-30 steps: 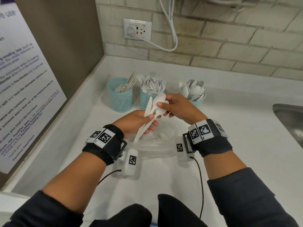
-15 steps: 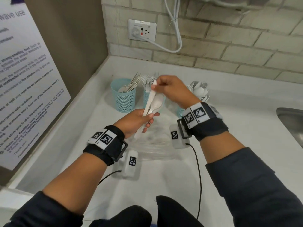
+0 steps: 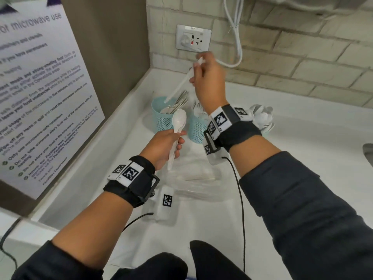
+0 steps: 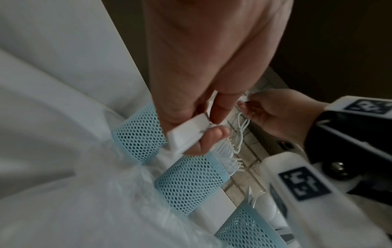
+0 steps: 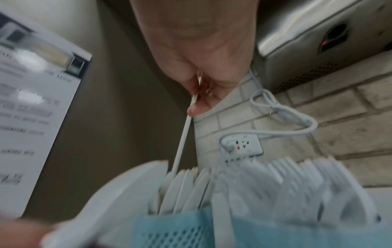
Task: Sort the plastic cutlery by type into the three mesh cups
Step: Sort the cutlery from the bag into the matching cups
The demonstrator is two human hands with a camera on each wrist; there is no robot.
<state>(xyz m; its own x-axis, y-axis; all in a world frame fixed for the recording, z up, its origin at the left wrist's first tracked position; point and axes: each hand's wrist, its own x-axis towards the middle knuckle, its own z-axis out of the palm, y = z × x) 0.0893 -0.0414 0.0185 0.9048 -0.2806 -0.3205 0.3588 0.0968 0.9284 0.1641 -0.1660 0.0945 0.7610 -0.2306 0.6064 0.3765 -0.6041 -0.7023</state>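
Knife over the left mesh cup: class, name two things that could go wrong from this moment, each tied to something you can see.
1. The right hand pinches the knife only at its top end, tilted, tip at the rim of the left cup. It may catch on the knives already packed inside and slip out.
2. The left hand holds a spoon close before the left cup and the middle cup; a bump might tip these light cups.

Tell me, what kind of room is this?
Probably a shared office kitchenette. A wall notice gives rules for microwave use, three mesh cups of plastic cutlery stand on a white counter, and a sink's edge shows at the right.
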